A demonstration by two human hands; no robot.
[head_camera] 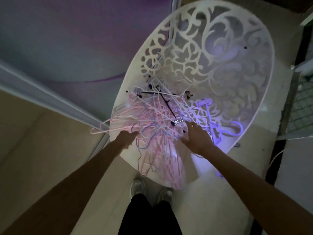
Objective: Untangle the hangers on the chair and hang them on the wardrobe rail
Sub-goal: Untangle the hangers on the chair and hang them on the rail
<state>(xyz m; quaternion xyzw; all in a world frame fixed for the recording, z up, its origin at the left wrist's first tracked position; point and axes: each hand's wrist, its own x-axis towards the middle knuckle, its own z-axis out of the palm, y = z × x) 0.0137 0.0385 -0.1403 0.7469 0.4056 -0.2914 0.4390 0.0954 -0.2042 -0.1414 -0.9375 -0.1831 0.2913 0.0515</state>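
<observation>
A white chair (211,53) with a scroll-cut openwork back fills the centre and upper right of the frame, its round seat running down toward the lower middle. To its left, the upper left of the frame holds a grey-purple panel (59,39) with a pale rail (50,97) slanting across it. On the seat, in the middle of the frame, lies a tangled heap of hangers (157,126): mostly pink and white wire ones, some spilling over the seat's near edge and left rim, with a black clip hanger (162,99) lying across the top. A purple plastic hanger (210,116) sits at the right side of the heap, its hook curling toward the seat's right edge.

Two bare forearms reach in from the bottom corners. The right hand (196,138) hovers over the right part of the heap, fingers spread and straight, gripping nothing. The left hand (127,138) is at the heap's left edge with fingers extended toward the wires; it appears to hold nothing, though whether the fingertips touch is unclear. Light shoes (138,187) show at the bottom centre.
</observation>
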